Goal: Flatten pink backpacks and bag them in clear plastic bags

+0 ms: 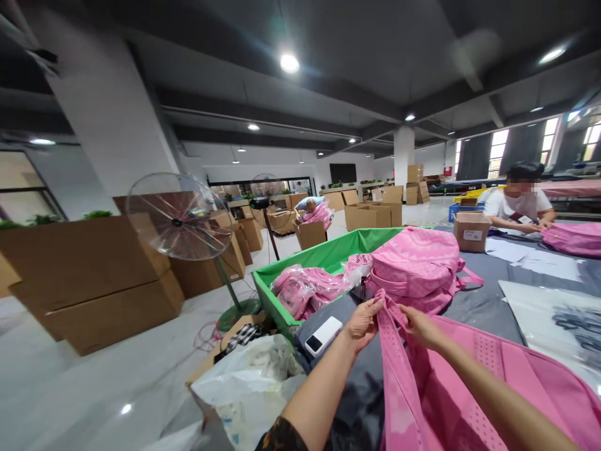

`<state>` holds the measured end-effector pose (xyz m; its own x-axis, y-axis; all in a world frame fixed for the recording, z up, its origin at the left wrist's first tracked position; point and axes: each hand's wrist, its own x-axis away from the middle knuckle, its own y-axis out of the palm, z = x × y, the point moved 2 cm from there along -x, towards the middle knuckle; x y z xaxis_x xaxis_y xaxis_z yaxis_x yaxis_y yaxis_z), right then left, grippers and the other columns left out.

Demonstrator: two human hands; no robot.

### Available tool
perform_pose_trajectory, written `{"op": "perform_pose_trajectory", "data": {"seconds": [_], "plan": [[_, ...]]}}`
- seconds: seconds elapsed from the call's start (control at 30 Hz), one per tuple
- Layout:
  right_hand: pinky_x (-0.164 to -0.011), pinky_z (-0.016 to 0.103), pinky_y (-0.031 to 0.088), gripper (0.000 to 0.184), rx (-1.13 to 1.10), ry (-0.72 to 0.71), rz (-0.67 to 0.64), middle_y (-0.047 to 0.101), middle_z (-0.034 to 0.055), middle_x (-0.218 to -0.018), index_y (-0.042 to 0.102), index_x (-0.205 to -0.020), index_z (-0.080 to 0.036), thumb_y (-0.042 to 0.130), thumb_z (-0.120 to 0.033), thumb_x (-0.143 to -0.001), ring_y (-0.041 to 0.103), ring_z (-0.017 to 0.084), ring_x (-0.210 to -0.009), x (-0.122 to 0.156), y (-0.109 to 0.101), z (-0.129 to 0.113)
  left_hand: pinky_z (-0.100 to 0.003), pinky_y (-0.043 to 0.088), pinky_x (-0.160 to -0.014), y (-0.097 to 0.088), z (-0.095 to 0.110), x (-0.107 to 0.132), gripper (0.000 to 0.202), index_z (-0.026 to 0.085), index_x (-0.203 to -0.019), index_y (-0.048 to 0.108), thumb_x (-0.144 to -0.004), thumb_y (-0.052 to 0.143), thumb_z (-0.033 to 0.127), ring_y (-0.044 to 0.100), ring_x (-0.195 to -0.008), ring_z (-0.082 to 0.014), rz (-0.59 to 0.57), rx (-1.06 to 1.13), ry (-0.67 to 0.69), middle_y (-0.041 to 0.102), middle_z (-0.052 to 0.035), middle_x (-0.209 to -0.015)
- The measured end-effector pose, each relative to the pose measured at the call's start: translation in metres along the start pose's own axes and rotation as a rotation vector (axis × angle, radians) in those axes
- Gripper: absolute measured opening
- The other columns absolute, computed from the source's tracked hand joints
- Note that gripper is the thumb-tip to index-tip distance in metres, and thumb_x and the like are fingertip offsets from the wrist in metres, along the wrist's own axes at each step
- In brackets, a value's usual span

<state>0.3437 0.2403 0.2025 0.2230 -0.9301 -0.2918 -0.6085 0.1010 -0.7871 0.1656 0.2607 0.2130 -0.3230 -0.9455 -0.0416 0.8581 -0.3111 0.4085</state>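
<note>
A pink backpack [460, 376] lies on the grey-covered table in front of me, its perforated back panel facing up. Its pink shoulder strap [397, 382] is stretched toward the far side. My left hand [364, 326] pinches the strap's end, fingers closed round it. Just to the right, my right hand [417, 326] also grips the strap near the same end; part of its fingers is hidden. Beyond both hands stands a patterned pink backpack [413, 263]. A white handheld device [323, 336] with a dark screen lies left of my left hand.
A green-lined bin [277, 307] with plastic-wrapped pink bags adjoins the table. A white plastic bag [248, 382], a standing fan [178, 216] and cardboard boxes [94, 269] are at left. Across the table, a person [519, 200] handles another pink bag, near a small carton [472, 232] and papers [535, 257].
</note>
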Motion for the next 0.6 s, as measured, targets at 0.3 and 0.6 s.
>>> {"op": "perform_pose_trajectory", "data": {"seconds": [0.3, 0.6], "plan": [[-0.085, 0.039, 0.055, 0.032, -0.059, 0.014, 0.188, 0.07, 0.0093, -0.092, 0.066, -0.103, -0.02, 0.043, -0.042, -0.096, 0.066, 0.024, -0.09, 0.106, -0.042, -0.009, -0.025, 0.043, -0.072, 0.071, 0.018, 0.009, 0.058, 0.014, -0.083, 0.072, -0.061, 0.087, 0.066, 0.054, -0.073, -0.0126, -0.205, -0.18, 0.201, 0.066, -0.0006, -0.077], [-0.087, 0.038, 0.058, 0.029, 0.138, 0.161, 0.211, 0.064, 0.007, -0.124, 0.065, -0.118, -0.027, 0.061, -0.047, -0.097, 0.064, 0.02, -0.104, 0.297, -0.025, -0.007, -0.037, 0.043, -0.085, 0.144, -0.088, -0.008, 0.034, 0.02, -0.061, 0.051, -0.078, 0.075, 0.038, 0.053, -0.078, -0.0208, -0.212, -0.526, 0.198, 0.05, 0.0013, -0.067]]}}
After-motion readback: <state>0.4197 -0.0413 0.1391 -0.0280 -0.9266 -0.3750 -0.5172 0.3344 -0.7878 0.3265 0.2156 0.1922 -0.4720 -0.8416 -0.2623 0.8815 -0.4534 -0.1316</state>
